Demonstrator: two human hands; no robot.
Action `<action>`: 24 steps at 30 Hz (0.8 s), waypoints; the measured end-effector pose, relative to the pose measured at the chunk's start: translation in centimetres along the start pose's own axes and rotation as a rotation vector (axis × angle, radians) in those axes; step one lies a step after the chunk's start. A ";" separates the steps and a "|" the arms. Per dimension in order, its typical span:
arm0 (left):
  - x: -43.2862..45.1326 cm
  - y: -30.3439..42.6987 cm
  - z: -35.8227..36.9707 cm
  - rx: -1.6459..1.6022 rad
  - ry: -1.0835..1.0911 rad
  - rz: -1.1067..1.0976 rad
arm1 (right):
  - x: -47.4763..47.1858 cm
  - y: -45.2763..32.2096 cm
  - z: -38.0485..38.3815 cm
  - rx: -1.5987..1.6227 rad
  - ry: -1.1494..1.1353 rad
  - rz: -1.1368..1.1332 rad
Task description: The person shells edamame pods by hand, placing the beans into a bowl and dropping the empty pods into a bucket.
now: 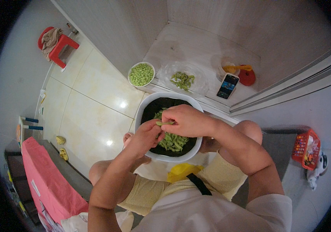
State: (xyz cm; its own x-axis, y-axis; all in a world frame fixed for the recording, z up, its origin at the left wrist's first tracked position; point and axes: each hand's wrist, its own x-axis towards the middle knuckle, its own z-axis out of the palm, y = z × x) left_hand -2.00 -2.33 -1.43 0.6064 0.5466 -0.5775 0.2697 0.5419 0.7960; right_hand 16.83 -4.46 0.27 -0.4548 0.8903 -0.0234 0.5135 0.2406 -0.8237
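Both hands meet above a white-rimmed bin (141, 111) with a dark lining. Between the fingertips of my right hand (187, 120) and my left hand (148, 136) lies a green bean pod (164, 123), gripped from both sides. Below them, a heap of unshelled pods (173, 142) fills the middle of the bin, partly hidden by my hands. A white bowl of shelled green beans (141, 74) stands just beyond the bin, to the left. More pods (183, 81) rest on a clear plastic bag (198, 81) behind the bin.
On the ledge, a phone (227, 85) with a lit screen leans near a clear tub (226, 68), a yellow brush (238, 68) and a red lid (247, 76). A red stool (58, 47) carries a cloth at far left. A red basket (306, 149) sits at right.
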 end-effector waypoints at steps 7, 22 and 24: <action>0.7 -0.2 -0.5 0.059 0.184 -0.003 | -1.1 3.5 1.2 -0.207 -0.115 0.028; 0.6 0.2 -0.2 -0.238 0.092 -0.126 | 9.7 23.7 -2.4 -0.172 0.357 0.423; 0.6 0.4 -0.5 -0.230 0.061 -0.168 | 11.2 26.4 -1.0 -0.248 0.282 0.458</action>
State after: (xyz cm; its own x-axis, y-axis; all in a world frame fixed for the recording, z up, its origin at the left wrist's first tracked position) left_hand -1.97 -1.47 -1.57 0.5195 0.4705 -0.7133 0.1813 0.7551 0.6301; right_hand 26.01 12.22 -21.19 0.0465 0.9851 -0.1656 0.7822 -0.1390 -0.6073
